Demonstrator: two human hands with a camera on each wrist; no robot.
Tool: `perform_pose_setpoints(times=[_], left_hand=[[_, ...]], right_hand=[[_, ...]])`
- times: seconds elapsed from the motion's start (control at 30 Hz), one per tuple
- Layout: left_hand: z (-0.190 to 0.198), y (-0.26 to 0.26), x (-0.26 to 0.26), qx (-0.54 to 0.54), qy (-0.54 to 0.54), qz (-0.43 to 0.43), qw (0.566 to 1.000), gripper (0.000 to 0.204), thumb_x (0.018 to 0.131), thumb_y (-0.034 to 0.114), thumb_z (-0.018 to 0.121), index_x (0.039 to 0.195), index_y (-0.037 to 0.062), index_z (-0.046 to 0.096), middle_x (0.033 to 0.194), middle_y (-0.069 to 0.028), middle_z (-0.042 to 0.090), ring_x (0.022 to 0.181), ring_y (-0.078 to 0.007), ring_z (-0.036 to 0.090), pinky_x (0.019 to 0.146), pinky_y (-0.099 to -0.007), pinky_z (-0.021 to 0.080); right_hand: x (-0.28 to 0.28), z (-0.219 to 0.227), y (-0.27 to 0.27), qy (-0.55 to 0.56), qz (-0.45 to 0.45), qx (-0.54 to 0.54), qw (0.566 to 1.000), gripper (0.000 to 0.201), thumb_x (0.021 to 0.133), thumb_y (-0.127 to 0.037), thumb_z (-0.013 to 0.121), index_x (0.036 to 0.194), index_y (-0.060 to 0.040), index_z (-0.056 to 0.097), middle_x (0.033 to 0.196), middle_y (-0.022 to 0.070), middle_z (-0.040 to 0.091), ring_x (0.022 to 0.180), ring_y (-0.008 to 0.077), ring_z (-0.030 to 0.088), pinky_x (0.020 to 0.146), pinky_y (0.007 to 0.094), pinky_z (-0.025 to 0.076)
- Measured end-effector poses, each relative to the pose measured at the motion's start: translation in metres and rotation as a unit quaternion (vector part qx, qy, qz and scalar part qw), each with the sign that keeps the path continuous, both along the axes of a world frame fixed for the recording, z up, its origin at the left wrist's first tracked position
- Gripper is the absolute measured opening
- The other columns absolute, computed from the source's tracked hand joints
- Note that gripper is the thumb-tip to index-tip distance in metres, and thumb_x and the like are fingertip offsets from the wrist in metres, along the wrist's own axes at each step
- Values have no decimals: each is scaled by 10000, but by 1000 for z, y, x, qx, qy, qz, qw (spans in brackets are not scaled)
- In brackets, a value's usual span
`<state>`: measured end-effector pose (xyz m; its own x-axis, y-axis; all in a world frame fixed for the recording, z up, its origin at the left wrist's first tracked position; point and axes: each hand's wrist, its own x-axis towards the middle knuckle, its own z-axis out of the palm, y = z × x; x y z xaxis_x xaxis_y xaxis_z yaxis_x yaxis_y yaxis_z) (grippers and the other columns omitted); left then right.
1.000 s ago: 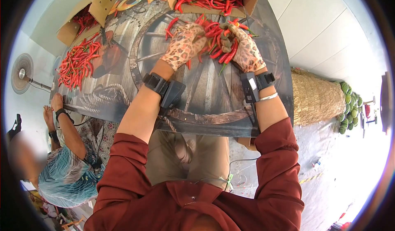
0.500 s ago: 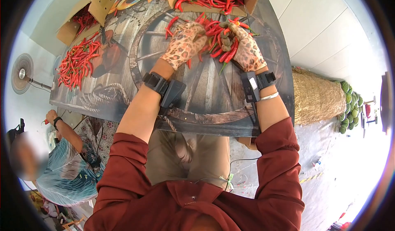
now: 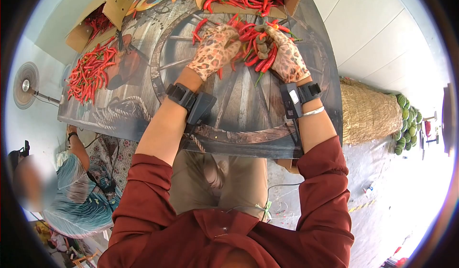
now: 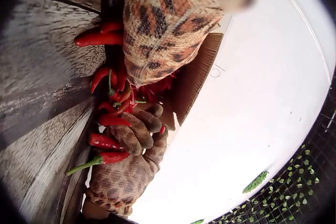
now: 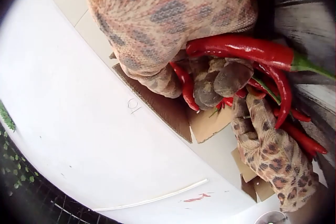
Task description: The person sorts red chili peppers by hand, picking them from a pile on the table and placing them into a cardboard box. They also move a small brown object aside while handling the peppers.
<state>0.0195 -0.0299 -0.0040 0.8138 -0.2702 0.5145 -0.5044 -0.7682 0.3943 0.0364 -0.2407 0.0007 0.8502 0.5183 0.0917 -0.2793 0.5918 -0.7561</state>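
Both hands wear leopard-print gloves with dark, soiled fingertips, above a loose heap of red chili peppers (image 3: 246, 31) on the table. My right hand (image 3: 288, 60) curls its fingers round several chili peppers (image 5: 241, 49); green stems stick out of the grip. My left hand (image 3: 214, 52) is just left of them, bent in toward the heap. In the right wrist view, the left fingertips (image 5: 257, 109) come together right at the chilies by the right hand; I cannot tell whether they pinch one. The left wrist view shows mainly the back of that glove.
An open cardboard box (image 3: 295, 0) full of red chilies stands beyond the heap. Further left are a second box (image 3: 118, 7) and another chili pile (image 3: 93, 72). A person (image 3: 76, 191) in a patterned shirt is at the table's left edge, near a fan (image 3: 26, 85).
My two hands stay almost in place over the heap. The other person's hand left the table edge, dropped lower holding something red, and is now back by the edge.
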Motion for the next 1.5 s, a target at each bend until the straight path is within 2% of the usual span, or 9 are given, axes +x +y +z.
perform_pose_setpoints(times=[0.53,0.63,0.7,0.83,0.9,1.0,1.13,1.43,1.5], left_hand=[[0,1,1,4,-13,-11,1000,250,835,214,592,1011,42,632,1064,-137,590,1026,-307,557,893,-383,433],[0,-1,0,8,-17,-5,1000,252,837,215,591,1018,42,627,1067,-137,586,1026,-308,555,894,-384,432],[0,-1,0,12,-22,-1,1000,254,838,214,591,1021,42,625,1067,-137,584,1026,-307,555,895,-384,432],[0,0,0,2,-17,-7,1000,249,838,207,595,1021,41,624,1066,-136,584,1023,-306,556,891,-381,435],[0,-1,0,-1,-17,-7,1000,248,836,203,597,1021,40,625,1065,-138,585,1022,-306,557,890,-381,436],[1,-2,0,-6,-9,-3,1000,249,835,199,601,1021,35,628,1059,-142,591,1012,-307,563,883,-381,441],[-2,0,2,-1,-21,-6,1000,252,837,198,601,1021,29,630,1053,-145,595,1001,-308,569,875,-379,447],[-3,1,2,2,-26,-10,1000,246,839,196,603,1019,32,631,1056,-142,595,1005,-306,568,880,-377,443],[-4,1,3,-3,-24,-11,1000,244,839,195,603,1019,33,631,1057,-142,594,1008,-306,566,882,-377,442]], right_hand=[[10,-9,-9,-5,124,93,988,272,968,-138,449,1207,-30,520,1115,84,593,973,164,602,820,302,525],[8,-13,-6,-102,-20,-118,988,309,949,-89,469,1249,-16,482,1179,90,562,1040,170,579,874,297,510],[9,-19,2,-435,-216,-292,824,242,947,-165,496,1117,-5,561,918,73,622,805,143,605,686,257,505],[-2,-6,-1,-192,-90,-182,960,238,936,-141,511,1121,1,558,954,81,622,845,150,611,712,263,511],[4,-14,2,-470,-232,-329,786,225,934,-159,524,1098,-11,569,906,79,629,791,156,614,670,266,508],[7,-10,-9,-161,-44,-214,962,366,888,-4,542,1247,-11,474,1160,91,565,1017,165,583,853,280,514],[10,-12,-6,-85,72,-10,994,360,883,4,543,1237,-6,480,1140,92,572,991,162,588,827,276,519],[-3,-5,4,-350,-171,-273,880,231,951,-186,498,1104,-30,575,885,48,629,773,123,604,638,252,497],[-2,0,2,0,-22,-19,1000,231,960,-176,476,1107,-27,571,889,56,628,783,122,605,649,253,501]])
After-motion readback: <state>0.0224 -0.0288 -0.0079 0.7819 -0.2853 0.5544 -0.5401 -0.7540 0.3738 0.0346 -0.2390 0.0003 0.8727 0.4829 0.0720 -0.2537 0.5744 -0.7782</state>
